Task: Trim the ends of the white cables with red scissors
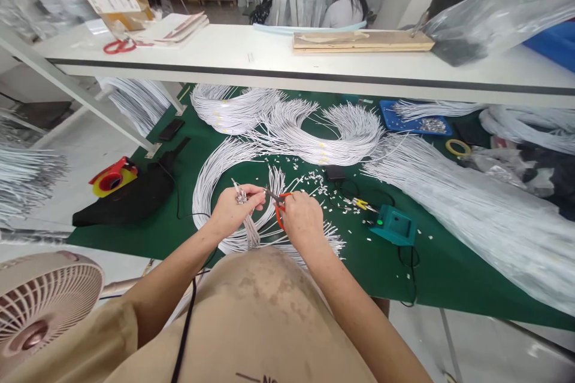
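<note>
My left hand (234, 208) is closed around a thin bundle of white cables (250, 228), their ends poking up above my fingers. My right hand (302, 216) grips red-handled scissors (277, 202), whose blades point left toward the cable ends. Both hands hover over the green mat (179, 227), just above a curved heap of white cables (215, 173). Small cut white bits (314, 179) lie scattered on the mat behind my right hand.
More coiled white cable bundles (314, 131) fill the mat. A teal box (395, 224) and yellow-handled pliers (362, 204) sit right of my hands. A tape dispenser (112, 178), black pouch (130, 197), fan (40, 305), blue tray (413, 122). A white shelf (269, 60) spans above; people sit behind.
</note>
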Demonstrator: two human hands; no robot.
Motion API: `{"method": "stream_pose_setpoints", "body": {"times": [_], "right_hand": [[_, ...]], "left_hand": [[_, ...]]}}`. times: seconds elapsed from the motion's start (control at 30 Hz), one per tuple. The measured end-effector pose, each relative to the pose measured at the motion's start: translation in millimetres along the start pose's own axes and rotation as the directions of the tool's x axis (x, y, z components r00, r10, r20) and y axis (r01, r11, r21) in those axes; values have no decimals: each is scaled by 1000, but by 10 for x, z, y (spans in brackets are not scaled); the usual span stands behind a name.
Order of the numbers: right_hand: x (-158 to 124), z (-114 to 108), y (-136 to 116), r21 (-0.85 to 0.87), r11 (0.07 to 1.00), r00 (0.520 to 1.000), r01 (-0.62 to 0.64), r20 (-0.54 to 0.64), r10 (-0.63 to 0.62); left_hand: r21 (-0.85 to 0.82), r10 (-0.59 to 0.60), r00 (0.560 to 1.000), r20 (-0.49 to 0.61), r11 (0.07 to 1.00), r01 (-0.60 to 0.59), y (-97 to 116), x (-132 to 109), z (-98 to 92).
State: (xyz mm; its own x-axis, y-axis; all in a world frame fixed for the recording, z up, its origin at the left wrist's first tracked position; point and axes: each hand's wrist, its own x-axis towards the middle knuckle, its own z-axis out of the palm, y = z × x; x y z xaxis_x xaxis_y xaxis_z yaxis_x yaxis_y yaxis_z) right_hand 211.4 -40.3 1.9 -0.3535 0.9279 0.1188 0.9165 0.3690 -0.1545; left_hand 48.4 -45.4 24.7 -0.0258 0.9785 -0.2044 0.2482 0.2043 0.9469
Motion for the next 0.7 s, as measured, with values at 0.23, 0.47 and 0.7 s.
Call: {"method": "stream_pose_setpoints", "body": {"times": [0.23, 0.47, 0.7], "right_hand": [[12, -1, 18, 239, 967, 996, -85, -17, 92], [216, -15, -123, 954, 225, 958, -198, 140, 252], [200, -104, -137, 891, 450, 824, -62, -209, 527]], "left_hand": [[2, -2, 1000, 13, 1000, 2, -9, 18, -34], [-11, 44, 995, 90, 999, -43, -21, 21, -26], [-275, -13, 977, 211, 959, 72, -82, 48, -64]]}}
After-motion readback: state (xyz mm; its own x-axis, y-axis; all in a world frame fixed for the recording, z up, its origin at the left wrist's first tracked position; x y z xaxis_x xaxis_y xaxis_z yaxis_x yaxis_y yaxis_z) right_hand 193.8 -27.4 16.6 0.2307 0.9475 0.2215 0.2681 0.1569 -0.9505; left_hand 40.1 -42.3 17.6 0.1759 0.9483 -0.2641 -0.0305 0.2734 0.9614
